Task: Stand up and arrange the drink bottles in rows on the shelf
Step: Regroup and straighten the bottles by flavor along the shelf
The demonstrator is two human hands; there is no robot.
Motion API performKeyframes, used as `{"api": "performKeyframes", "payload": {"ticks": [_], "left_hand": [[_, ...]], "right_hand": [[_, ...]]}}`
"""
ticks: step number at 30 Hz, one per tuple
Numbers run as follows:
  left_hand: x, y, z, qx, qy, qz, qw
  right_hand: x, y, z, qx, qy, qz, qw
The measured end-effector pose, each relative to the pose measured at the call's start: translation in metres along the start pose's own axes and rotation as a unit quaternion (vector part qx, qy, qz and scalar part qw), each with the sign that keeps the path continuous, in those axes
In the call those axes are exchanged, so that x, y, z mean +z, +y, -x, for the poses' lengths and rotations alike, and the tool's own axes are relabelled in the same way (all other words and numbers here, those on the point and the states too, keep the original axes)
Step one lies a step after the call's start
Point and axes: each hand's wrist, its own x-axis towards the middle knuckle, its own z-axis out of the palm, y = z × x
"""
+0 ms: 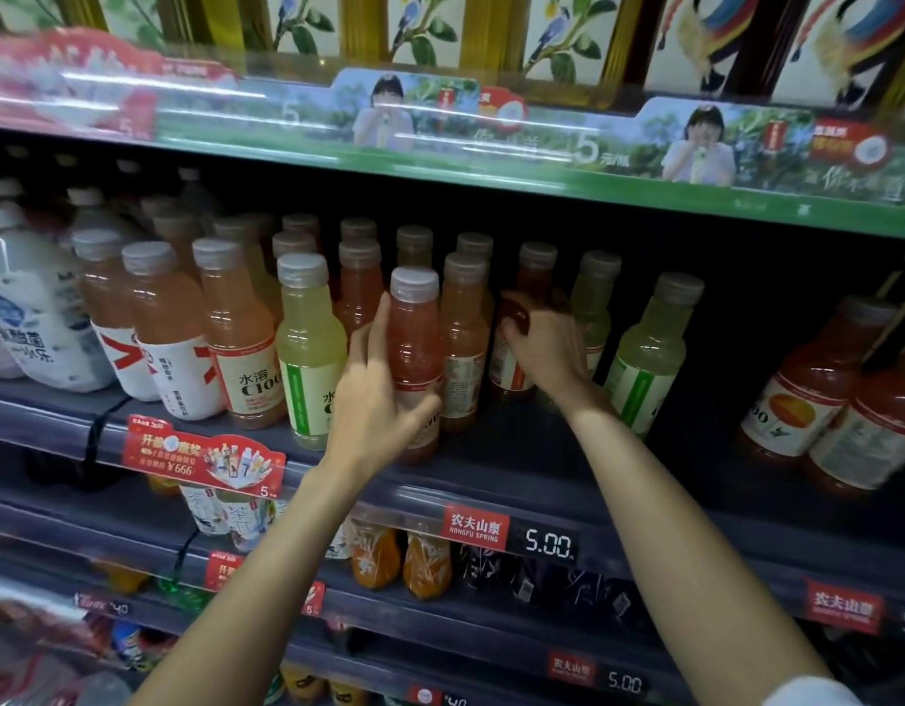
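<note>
head view. middle shelf (516,481) carries upright drink bottles in rows running front to back. readable writing: front peach-orange bottle (241,338) at 9 o'clock of frame centre reads "水溶 c100"; the yellow-green bottle (307,354) just beside it shows "水" and part of a "c". shelf-edge tag (474,528) at 6 o'clock reads "农夫山泉 nongfu spring", with price display (548,545) "5.00" touching its right side. red promo card (205,458) at 8 o'clock shows "¥666". upper shelf strip (593,150) at 12 o'clock shows a large "5".

left hand (376,394): fingers straight and spread, laid against the left side of the front pink bottle (414,359); thumb curves toward the lower label on the near side. bottle stands upright at the shelf's front edge, at 3 o'clock of the palm.

right hand (547,349): fingers curled round the shoulder of a red-orange bottle (511,349) one row to the right and further back; bottle upright, body at 9 o'clock of the knuckles, cap above the fingers. a pale green bottle (649,354) stands at 3 o'clock of this hand, apart from it.

lower shelf, 6 o'clock: orange bottles (404,557); labels too blurred to read.
</note>
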Motion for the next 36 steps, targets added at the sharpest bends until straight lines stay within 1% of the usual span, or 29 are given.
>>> {"api": "performKeyframes", "payload": {"ticks": [1,2,6,7,9,11,13,15,17,19,21,22,24,27,31,36], "left_hand": [[-0.001,-0.001,-0.001,0.001,-0.003,0.003,1.000],[-0.002,-0.001,-0.001,0.003,-0.005,0.007,1.000],[-0.005,-0.005,-0.001,0.030,-0.005,0.044,0.999],[-0.004,-0.004,0.000,0.037,-0.004,0.053,0.998],[-0.001,-0.003,0.003,0.052,-0.005,0.067,0.996],[0.002,-0.001,0.005,0.057,-0.011,0.079,0.995],[0.006,0.003,0.005,0.060,-0.019,0.086,0.994],[0.010,0.008,0.006,0.060,-0.030,0.088,0.994],[0.014,0.013,0.009,0.060,-0.040,0.089,0.993],[0.018,0.017,0.015,0.057,-0.025,0.044,0.997],[0.022,0.021,0.022,0.048,0.008,-0.036,0.998],[0.023,0.023,0.024,0.044,0.015,-0.059,0.997],[0.026,0.025,0.024,0.045,0.014,-0.071,0.996],[0.031,0.028,0.021,0.045,-0.007,-0.016,0.999],[0.058,0.061,0.029,0.068,-0.029,0.072,0.995],[0.112,0.120,0.032,0.118,-0.109,0.129,0.979]], "right_hand": [[0.000,-0.001,-0.003,0.006,-0.025,0.008,1.000],[0.000,0.000,-0.002,0.002,-0.025,0.016,1.000],[0.004,-0.001,0.024,-0.063,0.062,0.025,0.996],[0.003,-0.002,0.031,-0.064,0.068,0.031,0.995],[0.000,-0.003,0.042,-0.040,0.045,0.053,0.997],[-0.006,-0.001,0.055,-0.059,0.057,0.037,0.996],[-0.017,0.004,0.067,-0.063,0.100,-0.043,0.992],[-0.029,0.008,0.075,-0.007,0.100,-0.170,0.980],[-0.038,0.010,0.083,0.045,0.056,-0.286,0.955],[-0.036,0.014,0.092,0.069,-0.019,-0.321,0.944],[-0.023,0.017,0.102,0.086,-0.056,-0.316,0.943],[-0.019,0.017,0.105,0.092,-0.055,-0.314,0.944],[-0.016,0.017,0.108,0.097,-0.040,-0.316,0.943],[-0.025,0.024,0.116,0.098,-0.005,-0.300,0.949],[-0.050,0.053,0.139,0.127,0.042,-0.245,0.960],[-0.099,0.104,0.163,0.175,0.109,-0.205,0.957]]}}
